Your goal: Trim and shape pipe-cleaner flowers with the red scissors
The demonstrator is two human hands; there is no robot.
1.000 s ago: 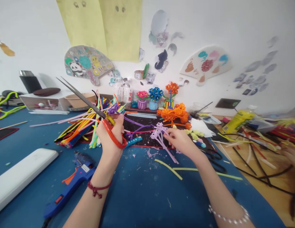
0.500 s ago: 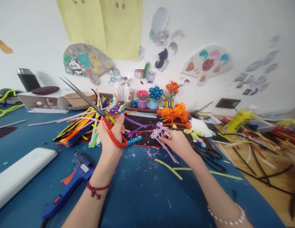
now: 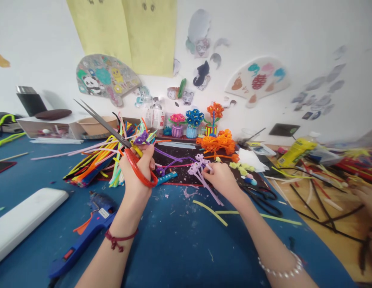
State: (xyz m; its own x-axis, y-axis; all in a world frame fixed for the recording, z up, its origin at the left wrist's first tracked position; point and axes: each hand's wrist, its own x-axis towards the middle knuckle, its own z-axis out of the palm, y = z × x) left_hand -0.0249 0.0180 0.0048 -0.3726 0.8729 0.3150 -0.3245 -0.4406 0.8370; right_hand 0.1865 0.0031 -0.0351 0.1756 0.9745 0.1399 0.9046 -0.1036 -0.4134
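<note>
Red-handled scissors hang on my left hand, their blades pointing up and left. The fingers of that hand are closed, and a dark purple pipe-cleaner flower shows at their tips. My right hand pinches at lilac pipe-cleaner flowers, whose stems slant down toward the blue table mat. Just what lies between its fingertips is partly hidden. Another dark purple flower lies on the dark mat between my hands. Orange pipe-cleaner flowers are heaped behind my right hand.
A blue glue gun and a white box-like bar lie at left. Bundled pipe cleaners lie behind my left hand. Black scissors rest by my right wrist. Finished flower pots stand by the wall. Another person's hand is at far right.
The whole view has shifted slightly, so things appear a little further left. Both hands keep nearly the same pose and hold.
</note>
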